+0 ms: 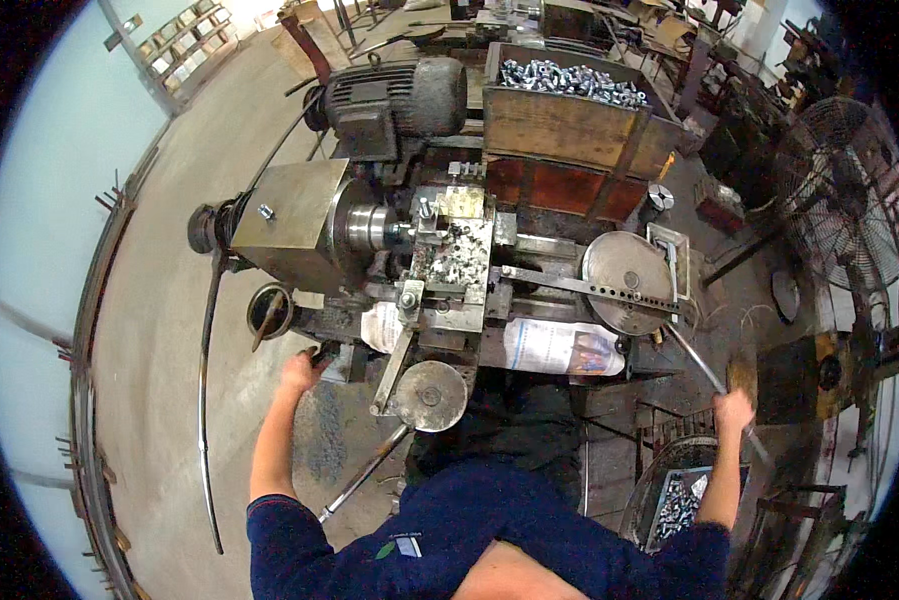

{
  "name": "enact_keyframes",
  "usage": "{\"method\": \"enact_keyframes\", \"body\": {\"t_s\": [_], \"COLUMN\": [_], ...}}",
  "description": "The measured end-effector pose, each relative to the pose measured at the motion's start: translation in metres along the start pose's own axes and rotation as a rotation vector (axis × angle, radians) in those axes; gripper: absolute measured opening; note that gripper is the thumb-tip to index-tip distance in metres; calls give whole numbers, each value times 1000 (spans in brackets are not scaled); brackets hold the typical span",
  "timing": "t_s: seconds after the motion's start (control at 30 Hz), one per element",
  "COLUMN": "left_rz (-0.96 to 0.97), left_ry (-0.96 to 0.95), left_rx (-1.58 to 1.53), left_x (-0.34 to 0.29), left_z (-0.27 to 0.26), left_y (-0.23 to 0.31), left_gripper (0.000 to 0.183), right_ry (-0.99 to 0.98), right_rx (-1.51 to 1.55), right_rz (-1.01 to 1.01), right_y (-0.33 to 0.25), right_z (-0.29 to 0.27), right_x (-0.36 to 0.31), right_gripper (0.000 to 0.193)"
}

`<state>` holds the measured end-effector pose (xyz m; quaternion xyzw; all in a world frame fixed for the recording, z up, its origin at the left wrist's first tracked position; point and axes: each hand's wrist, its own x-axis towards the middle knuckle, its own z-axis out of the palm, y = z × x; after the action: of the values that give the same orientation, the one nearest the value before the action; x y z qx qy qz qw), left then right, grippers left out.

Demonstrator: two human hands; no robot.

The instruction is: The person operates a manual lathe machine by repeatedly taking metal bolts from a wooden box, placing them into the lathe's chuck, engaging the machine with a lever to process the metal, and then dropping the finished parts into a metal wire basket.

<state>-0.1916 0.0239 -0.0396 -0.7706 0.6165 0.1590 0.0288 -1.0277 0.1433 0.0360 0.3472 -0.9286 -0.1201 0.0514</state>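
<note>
My right hand [734, 410] is wrapped around a long metal lever [696, 358], which slants down from a large round disc [619, 265] at the right end of a small lathe [354, 262]. My left hand [302, 371] is closed at the lathe's front left, by a dark piece [324, 353] too unclear to name. A shiny round chuck [369, 228] faces the tool slide [464, 250], which is strewn with metal chips. In front of the slide is a smaller disc [430, 396] with its own lever [366, 474] pointing down left.
A wooden crate [564, 120] full of small metal parts stands behind the lathe, beside an electric motor [397, 95]. Below my right arm sits a tray [681, 505] of similar parts. A dark pot [270, 310] is near my left hand; a caged fan [837, 195] stands far right.
</note>
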Motion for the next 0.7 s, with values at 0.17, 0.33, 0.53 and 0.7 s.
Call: {"method": "enact_keyframes", "body": {"t_s": [0.17,0.33,0.53,0.7], "left_rz": [-389,-113,-119,27], "left_ry": [92,-26,53,-67], "left_rx": [-8,27,56,-417], "left_x": [12,19,1,-33], "left_z": [81,62,48,22], "left_y": [0,3,0,-19], "left_gripper": [46,42,36,38], "right_ry": [123,155,481,-16], "right_rx": [2,-32,274,782], "right_rz": [0,62,-112,-565], "right_y": [-38,-27,-74,-114], "right_z": [-20,-6,-9,-49], "right_x": [55,58,-29,-91], "right_gripper": [28,29,68,48]}}
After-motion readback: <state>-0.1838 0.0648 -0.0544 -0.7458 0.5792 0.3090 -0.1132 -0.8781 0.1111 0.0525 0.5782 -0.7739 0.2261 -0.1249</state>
